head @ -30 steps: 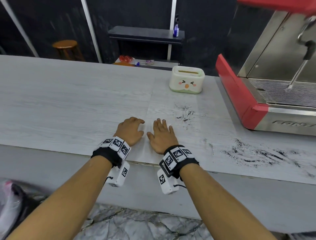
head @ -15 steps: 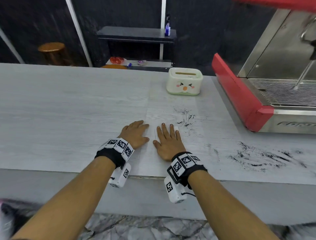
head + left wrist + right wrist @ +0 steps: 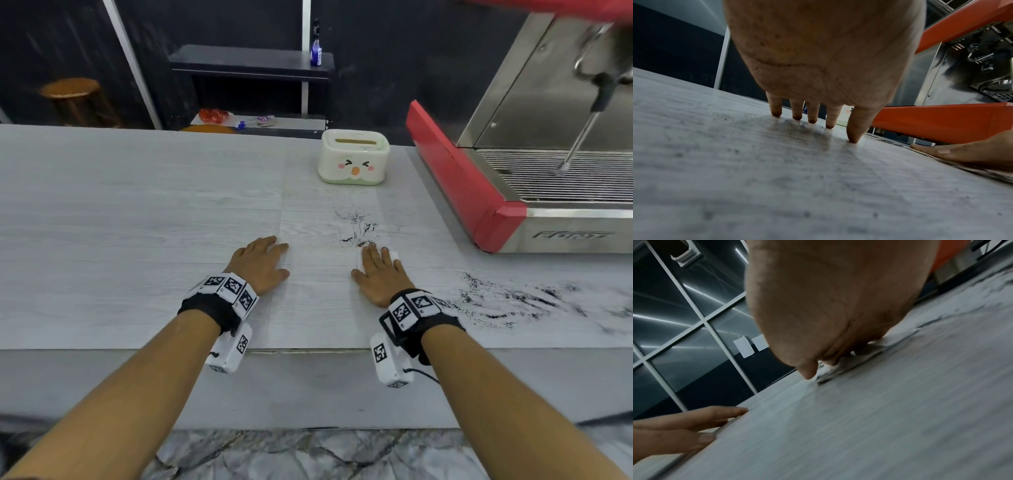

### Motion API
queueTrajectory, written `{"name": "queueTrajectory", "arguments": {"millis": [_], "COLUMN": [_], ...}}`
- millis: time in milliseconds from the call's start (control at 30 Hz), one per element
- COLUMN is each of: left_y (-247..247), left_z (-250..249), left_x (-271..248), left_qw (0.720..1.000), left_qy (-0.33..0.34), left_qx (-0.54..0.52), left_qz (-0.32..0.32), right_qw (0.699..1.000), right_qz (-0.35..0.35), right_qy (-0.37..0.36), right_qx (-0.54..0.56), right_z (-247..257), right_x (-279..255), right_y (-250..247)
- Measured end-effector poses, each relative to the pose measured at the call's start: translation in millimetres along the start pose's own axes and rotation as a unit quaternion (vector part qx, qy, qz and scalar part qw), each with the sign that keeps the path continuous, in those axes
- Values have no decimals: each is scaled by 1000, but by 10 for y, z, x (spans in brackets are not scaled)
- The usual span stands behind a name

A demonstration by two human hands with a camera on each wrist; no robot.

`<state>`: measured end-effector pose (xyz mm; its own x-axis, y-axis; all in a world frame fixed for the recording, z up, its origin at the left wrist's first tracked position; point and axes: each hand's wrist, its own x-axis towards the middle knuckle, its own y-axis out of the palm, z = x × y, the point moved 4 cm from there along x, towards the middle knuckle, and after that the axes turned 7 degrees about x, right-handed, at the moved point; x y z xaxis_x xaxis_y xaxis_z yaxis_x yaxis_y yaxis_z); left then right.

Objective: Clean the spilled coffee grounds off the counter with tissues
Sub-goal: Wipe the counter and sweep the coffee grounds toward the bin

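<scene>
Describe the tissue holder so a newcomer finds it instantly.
Start at the red-sided espresso machine on the counter's right. Just left of its red side stands the tissue holder: a cream, rounded box with a slot on top and a squinting cartoon face, nothing else like it.

A red and steel espresso machine (image 3: 534,164) stands at the tabletop's right edge; a wooden stool (image 3: 73,99) stands beyond the far edge.

Beyond where I stand, a dark wall (image 3: 394,61) crossed by pale metal bars (image 3: 132,65). A black shelf (image 3: 253,63) carries a small blue bottle (image 3: 315,51) (label unreadable); a round wooden stool (image 3: 73,97) stands left. Marbled grey floor (image 3: 308,455) lies below me.
</scene>
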<state>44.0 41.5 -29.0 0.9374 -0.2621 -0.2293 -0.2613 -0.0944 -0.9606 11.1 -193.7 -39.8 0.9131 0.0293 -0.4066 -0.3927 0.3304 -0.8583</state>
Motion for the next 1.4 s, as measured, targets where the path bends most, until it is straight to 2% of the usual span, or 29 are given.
{"name": "queueTrajectory", "arguments": {"millis": [167, 267, 467, 600, 700, 967, 1233, 1400], "left_y": [-16, -39, -126, -160, -147, -144, -141, -133], "left_z": [-8, -5, 14, 51, 104, 193, 187, 194], "left_x": [-3, 23, 168, 272, 327, 388, 392, 394], "left_qw": [1000, 1000, 999, 999, 999, 1000, 999, 999], "left_qy": [-4, -8, -14, -24, -28, -22, -15, -10], "left_qx": [-17, -28, -33, -26, -24, -17, -26, -30], "left_qz": [-4, -5, -31, -33, -28, -11, -11, -15], "right_qw": [999, 999, 994, 990, 989, 991, 996, 999], "right_qz": [-6, -15, -80, -59, -44, 18, 1, -10], "right_qy": [34, 36, -78, -131, -145, -129, -91, -37], "right_qx": [-4, 6, 19, 13, 8, -37, -21, -4], "right_z": [-314, -337, 349, 858, 1042, 1070, 904, 573], "right_x": [-60, -75, 10, 194, 337, 549, 580, 575], "right_y": [-94, -134, -185, -49, 52, 131, 78, -17]}}
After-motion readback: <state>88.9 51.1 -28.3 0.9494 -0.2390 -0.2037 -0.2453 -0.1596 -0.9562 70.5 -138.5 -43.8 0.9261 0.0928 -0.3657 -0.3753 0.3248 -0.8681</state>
